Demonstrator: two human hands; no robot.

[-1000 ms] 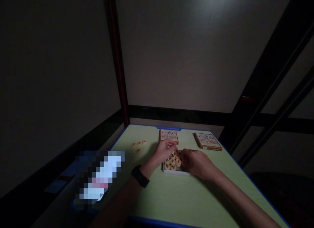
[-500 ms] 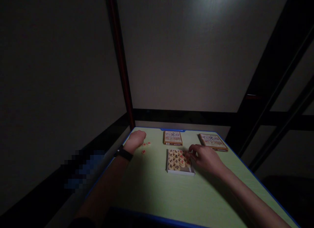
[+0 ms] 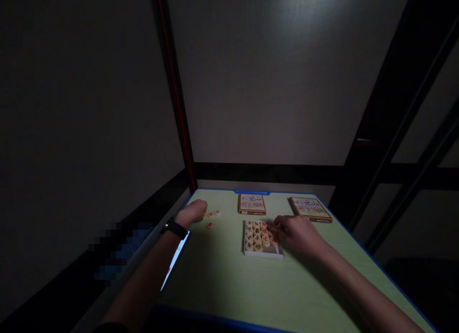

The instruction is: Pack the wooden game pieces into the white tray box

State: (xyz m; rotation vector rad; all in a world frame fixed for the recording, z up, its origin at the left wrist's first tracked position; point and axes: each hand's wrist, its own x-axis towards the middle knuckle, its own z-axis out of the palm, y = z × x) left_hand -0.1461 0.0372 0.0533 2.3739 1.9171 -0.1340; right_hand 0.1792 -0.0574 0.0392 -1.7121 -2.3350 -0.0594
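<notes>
Shallow, open rectangular tray (image 3: 263,255) with thin white walls, apparently card, lay flat near the middle of a pale green, smooth tabletop (image 3: 222,287) edged in blue. Inside stood round, thick, cream-coloured discs with black characters (image 3: 257,239), set in two columns of four along the left, faces up; beside them were cream-coloured discs with red characters (image 3: 266,240), the rightmost ones partly hidden by fingers. A bare strip of tray floor showed at the near right corner. Disc columns ran away from the wearer, the tray's near wall lying roughly crosswise; foreshortening left its longer axis undetermined, and the characters were too small to give a heading for each disc. Left hand (image 3: 194,212), with a black wristband (image 3: 177,228), was curled over the far left of the tabletop, covering part of one loose red-marked disc; three more loose red-marked discs (image 3: 209,225) lay flat just beside it. Whether this grip pinched the covered disc could not be told. Right hand (image 3: 299,232) came in from the right, thumb and fingers drawn near together over the tray's right side; blur and shadow hid whether its grip held a disc. Behind the tray lay a flat printed box (image 3: 252,203) with orange-brown sides, nearly square to it; a matching printed box (image 3: 311,209) lay to the right, angled.
</notes>
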